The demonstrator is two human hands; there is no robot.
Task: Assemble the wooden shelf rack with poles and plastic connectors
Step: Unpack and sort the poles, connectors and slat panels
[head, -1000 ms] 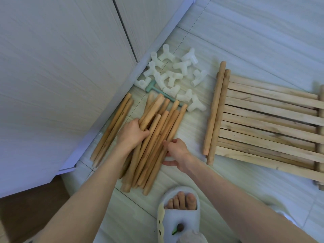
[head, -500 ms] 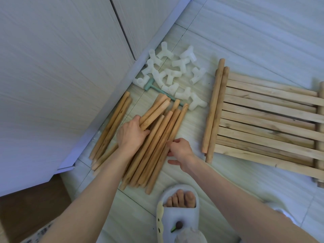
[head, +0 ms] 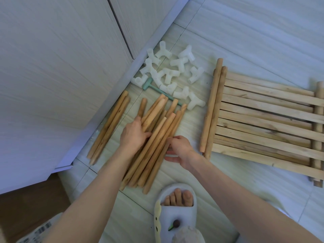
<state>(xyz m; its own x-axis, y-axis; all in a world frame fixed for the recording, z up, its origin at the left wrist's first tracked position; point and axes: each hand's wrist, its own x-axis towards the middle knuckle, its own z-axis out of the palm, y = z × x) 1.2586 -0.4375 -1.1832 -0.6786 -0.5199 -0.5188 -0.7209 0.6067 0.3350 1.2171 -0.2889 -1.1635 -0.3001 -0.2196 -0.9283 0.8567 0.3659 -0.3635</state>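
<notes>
Poles: a loose bundle of round wooden poles (head: 157,137) lies on the tiled floor (head: 245,32) beside the cabinet base, with two more poles (head: 108,127) apart along the baseboard.
Left hand: the left hand (head: 133,135) rests on top of the bundle, fingers spread over several poles – pressing, not closed round any one.
Right hand: the right hand (head: 178,149) sits at the bundle's right edge, fingers curled against the outermost pole; whether it pinches that pole cannot be told.
Handling: the poles look stiff, light and smooth, so they are likely to roll; take one near mid-length.
Connectors: white plastic connectors (head: 175,71) lie heaped just beyond the pole ends, near the cabinet (head: 52,67). They appear rigid and light.
Shelf panels: slatted wooden shelf panels (head: 263,123) lie stacked flat to the right, well clear of the bundle.
Obstructions: a small green mallet (head: 156,89) lies partly under the connectors – its handle reaches the pole tips. A slippered foot (head: 177,207) stands just below the bundle.
</notes>
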